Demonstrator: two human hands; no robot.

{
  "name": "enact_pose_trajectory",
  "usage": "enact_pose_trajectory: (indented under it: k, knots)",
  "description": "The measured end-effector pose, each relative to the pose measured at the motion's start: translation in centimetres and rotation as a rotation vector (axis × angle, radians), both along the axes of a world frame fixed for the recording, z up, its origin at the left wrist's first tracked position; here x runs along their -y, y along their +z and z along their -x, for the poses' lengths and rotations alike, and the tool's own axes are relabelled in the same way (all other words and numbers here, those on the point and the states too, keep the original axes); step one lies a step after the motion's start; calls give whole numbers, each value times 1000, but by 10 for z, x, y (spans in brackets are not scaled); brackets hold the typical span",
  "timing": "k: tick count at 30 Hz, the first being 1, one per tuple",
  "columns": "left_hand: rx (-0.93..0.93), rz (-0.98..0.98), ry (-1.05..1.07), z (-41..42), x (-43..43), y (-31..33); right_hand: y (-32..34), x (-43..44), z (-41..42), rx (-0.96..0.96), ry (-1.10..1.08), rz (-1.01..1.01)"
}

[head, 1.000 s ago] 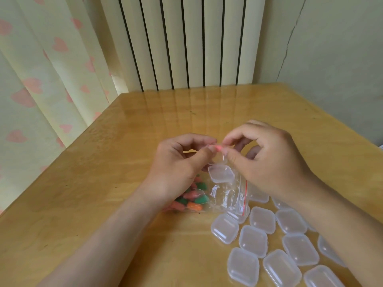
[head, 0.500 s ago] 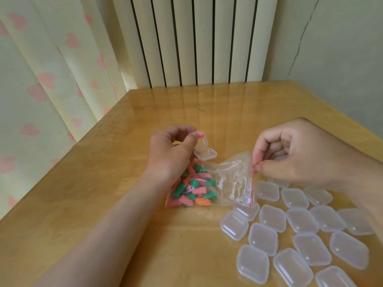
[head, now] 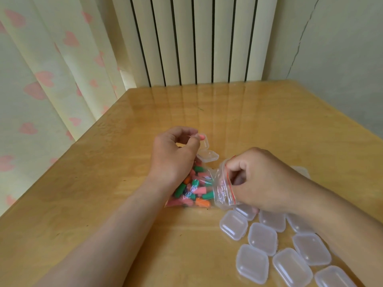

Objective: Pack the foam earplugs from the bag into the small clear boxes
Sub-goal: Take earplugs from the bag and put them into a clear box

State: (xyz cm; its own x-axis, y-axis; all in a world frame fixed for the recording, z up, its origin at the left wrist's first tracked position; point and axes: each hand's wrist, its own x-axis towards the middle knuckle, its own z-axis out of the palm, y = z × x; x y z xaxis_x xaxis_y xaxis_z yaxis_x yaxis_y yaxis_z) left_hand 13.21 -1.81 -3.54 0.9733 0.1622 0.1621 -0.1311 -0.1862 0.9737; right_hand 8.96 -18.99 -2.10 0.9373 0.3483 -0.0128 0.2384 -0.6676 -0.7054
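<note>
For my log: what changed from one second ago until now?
The right grip left the small clear open box, moved right, and took hold of the mouth of the clear plastic zip bag of coloured foam earplugs. The left grip still holds that box with a pink foam earplug. The closed clear boxes stayed.
</note>
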Motion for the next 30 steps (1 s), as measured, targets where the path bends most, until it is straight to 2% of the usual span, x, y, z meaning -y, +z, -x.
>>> enact_pose_trajectory:
  k: [3, 9, 14, 18, 21, 24, 30]
  knots:
    - [-8, -3, 6, 2, 0, 1, -3, 0, -3, 51, 33, 67]
    - [-21, 7, 15, 1, 0, 2, -8, -4, -3, 33, 142, -44]
    - [-26, 45, 28, 0, 1, 1, -16, -5, -6, 134, 74, -79]
    - [12, 37, 60, -1, 3, -1, -20, -12, -2, 162, 67, -21]
    - [26, 42, 62, -1, 3, -2, -24, -14, -4, 253, 58, 69]
    - [32, 36, 66, -1, 3, -1, -23, -16, -4, 267, 44, 69]
    - [7, 62, 63, -1, 2, -2, 4, 3, -2, 163, -20, -170]
